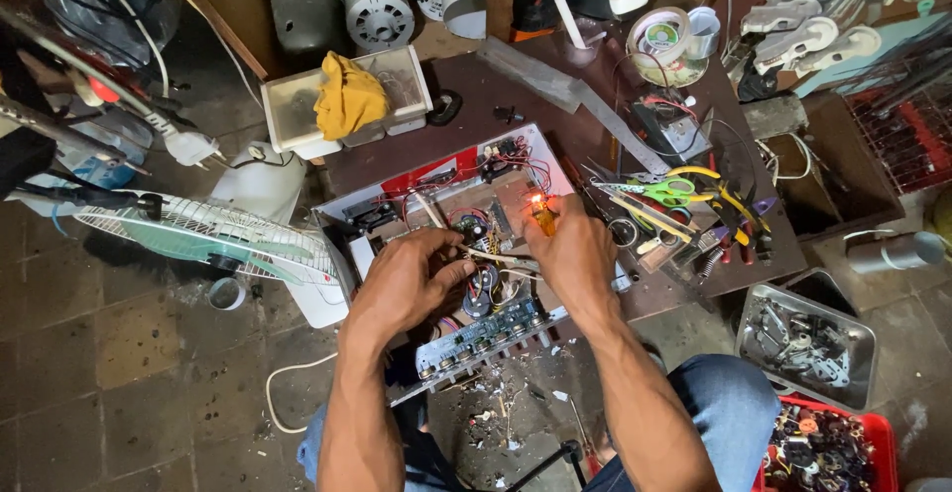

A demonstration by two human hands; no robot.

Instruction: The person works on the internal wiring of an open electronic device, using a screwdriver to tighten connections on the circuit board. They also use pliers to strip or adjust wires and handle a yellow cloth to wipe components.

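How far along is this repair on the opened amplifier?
Done: the amplifier chassis lies open, circuit boards exposed. In hand: the left hand pinches wires while the right hand holds a glowing test pen inside. Left: no cover is fitted, and scissors lie out beside it.

Between my left hand [416, 279] and right hand [575, 254] the open chassis [446, 254] is crowded with wires and parts. Scissors [659, 191] and pliers [729, 204] block the right side; the fan grille [188, 229] blocks the left. Bare floor [129, 373] is free behind
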